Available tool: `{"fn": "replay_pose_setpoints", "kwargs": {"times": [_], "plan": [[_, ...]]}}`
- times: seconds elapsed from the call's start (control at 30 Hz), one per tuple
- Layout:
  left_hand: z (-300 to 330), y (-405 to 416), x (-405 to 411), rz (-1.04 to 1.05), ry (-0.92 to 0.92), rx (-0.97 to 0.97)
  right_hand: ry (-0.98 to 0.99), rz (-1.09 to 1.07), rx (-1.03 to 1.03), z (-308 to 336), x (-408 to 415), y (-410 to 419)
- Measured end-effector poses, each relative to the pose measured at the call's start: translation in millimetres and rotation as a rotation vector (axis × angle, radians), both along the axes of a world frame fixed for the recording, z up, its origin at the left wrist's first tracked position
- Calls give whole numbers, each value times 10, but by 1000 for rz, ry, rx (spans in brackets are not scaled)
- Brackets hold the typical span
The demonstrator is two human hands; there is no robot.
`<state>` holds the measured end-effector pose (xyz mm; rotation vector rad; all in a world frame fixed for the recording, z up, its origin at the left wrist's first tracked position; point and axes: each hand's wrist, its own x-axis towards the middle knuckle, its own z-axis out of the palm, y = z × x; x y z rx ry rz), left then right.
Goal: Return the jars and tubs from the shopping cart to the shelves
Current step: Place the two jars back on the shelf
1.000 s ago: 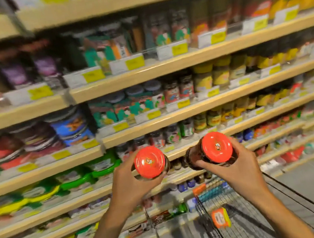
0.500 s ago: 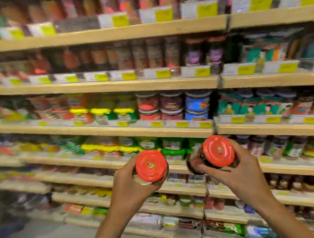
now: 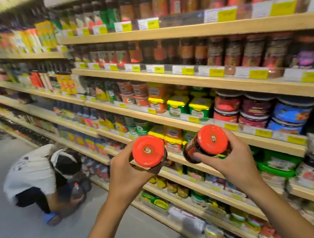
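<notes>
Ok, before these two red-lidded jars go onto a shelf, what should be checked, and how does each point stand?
1. Left hand has a firm grip on the left jar: ok.
2. Right hand has a firm grip on the right jar: ok.
3. Both red lids seated: ok.
4. Matching jars found on the shelves: cannot tell, labels blurred.
5. Free gap on a shelf for them: cannot tell.
6. Crouching person clear of the path: ok, off to the left on the floor.
</notes>
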<state>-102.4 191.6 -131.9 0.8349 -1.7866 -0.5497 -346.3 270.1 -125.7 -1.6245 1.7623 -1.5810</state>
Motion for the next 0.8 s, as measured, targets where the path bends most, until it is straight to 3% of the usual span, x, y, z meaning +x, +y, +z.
{"fn": "replay_pose_setpoints", "kwargs": {"times": [0.47,0.8], "plan": [[91,-1117,-35,-10,-38,9,-33,55,-22,29,21,-1240],[313,-2130,-354,-134,31,-15,29,-66,-94,344,-114,-1920]]}}
